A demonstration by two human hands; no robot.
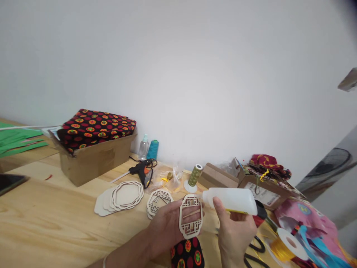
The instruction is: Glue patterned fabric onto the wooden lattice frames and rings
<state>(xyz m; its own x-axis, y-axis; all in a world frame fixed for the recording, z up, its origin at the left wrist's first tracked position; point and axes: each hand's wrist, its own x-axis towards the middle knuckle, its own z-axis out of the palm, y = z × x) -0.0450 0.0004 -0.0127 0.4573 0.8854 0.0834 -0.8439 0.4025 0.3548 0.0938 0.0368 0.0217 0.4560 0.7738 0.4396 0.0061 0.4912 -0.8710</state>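
Observation:
My left hand (167, 229) is turned palm up and holds a small pale wooden lattice frame (190, 227) with cut-out patterns. Two of its fingers show through the frame's middle opening. A white plastic squeeze bottle (234, 199) lies sideways in my right hand (232, 234), its nozzle pointing left at the frame's upper right edge. Whether the tip touches the wood I cannot tell. Below the frame is a piece of black cloth with red and orange flower dots (188, 255). More lattice pieces (158, 199) lie just left of my left hand.
Plain wooden outlines and plates (104, 203) are stacked on the table at left. Behind stand a cardboard box (96, 163) with patterned cloth, a glue gun (142, 169), a teal thread cone (153, 149) and a green thread spool (194, 175). A yellow cord spool (292, 243) sits at right.

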